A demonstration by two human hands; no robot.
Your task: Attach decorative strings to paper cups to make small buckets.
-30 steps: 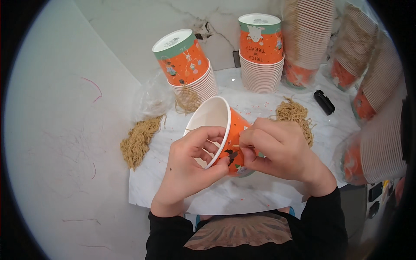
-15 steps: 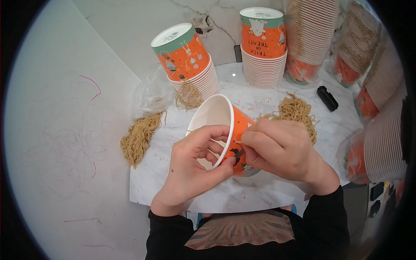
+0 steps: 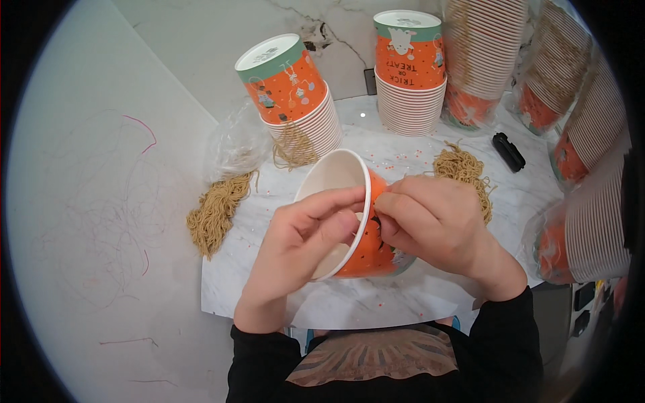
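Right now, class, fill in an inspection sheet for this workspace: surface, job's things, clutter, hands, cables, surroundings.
Surface: white marbled table, speckled with small red crumbs.
Job's things: orange paper cup with white inside, tipped on its side, held above the table.
Clutter: three piles of tan shredded filler, a clear plastic bag, a small black object.
Hands: left hand grips the cup's rim, fingers curled over it; right hand pinches the cup's orange side.
Cables: nothing seen.
Surroundings: two lidded cup stacks behind, sleeved cup stacks at right, scribbled wall at left.
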